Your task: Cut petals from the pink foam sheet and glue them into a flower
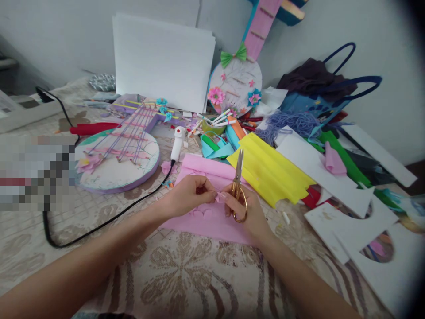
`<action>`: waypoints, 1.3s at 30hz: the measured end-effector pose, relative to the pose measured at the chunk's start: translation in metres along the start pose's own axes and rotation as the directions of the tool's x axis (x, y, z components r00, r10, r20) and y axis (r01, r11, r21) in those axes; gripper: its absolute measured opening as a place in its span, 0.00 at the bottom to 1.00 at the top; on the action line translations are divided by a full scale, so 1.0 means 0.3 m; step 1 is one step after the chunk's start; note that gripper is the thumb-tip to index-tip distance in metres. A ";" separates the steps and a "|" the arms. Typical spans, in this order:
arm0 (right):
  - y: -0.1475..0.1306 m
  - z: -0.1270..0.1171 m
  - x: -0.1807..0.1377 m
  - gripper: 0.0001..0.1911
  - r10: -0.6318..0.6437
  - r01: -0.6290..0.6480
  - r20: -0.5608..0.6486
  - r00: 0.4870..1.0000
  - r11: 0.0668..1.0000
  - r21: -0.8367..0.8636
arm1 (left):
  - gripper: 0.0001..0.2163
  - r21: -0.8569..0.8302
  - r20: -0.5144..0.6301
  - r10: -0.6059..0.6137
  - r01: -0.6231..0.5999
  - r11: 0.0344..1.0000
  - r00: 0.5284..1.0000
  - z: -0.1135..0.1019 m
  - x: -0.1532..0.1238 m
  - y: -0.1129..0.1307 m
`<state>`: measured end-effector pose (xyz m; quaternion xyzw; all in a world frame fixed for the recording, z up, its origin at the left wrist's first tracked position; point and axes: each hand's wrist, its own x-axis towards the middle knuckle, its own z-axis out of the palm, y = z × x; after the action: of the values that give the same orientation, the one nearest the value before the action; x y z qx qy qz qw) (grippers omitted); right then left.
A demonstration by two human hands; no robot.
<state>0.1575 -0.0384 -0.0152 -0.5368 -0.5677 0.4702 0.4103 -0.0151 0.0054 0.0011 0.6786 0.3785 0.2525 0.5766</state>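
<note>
My left hand (pixel 191 195) is closed, with thumb and forefinger pinching a small piece of pink crepe paper (pixel 219 198). From the other side, the fingers of my right hand (pixel 252 217) meet the same piece. Gold-handled scissors (pixel 238 175) are also held in my right hand, blades pointing up and away from me. Beneath both hands lies a sheet of pink crepe paper (pixel 229 228), its far end rolled up. A few small cut pink pieces (pixel 203 213) rest on that sheet.
Left stands a round banjo-like craft model (pixel 133 170) with strings. A white glue gun (pixel 178 144) trails a black cord (pixel 133 206). Yellow crepe paper (pixel 272 166), white board offcuts (pixel 352 230), purple yarn (pixel 288 124) and a blue bag (pixel 318 104) crowd the right. Behind is a decorated model (pixel 237 82).
</note>
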 end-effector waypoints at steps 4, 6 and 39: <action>0.000 -0.011 0.006 0.09 -0.001 0.002 0.047 0.999 1.000 -0.017 | 0.05 0.044 0.010 0.004 -0.004 0.999 1.000 0.002 -0.003 -0.004; -0.002 -0.012 0.006 0.08 0.014 -0.011 0.085 0.996 0.999 -0.034 | 0.05 0.074 0.003 0.004 -0.004 0.997 1.000 0.004 -0.005 -0.004; -0.006 -0.004 -0.007 0.04 0.018 -0.017 0.035 0.999 0.999 -0.035 | 0.06 0.095 0.044 -0.043 0.039 0.995 0.998 0.019 0.000 -0.024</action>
<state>0.1584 -0.0403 -0.0130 -0.5404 -0.5782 0.4734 0.3867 -0.0123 0.0022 -0.0072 0.7026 0.3904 0.2069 0.5577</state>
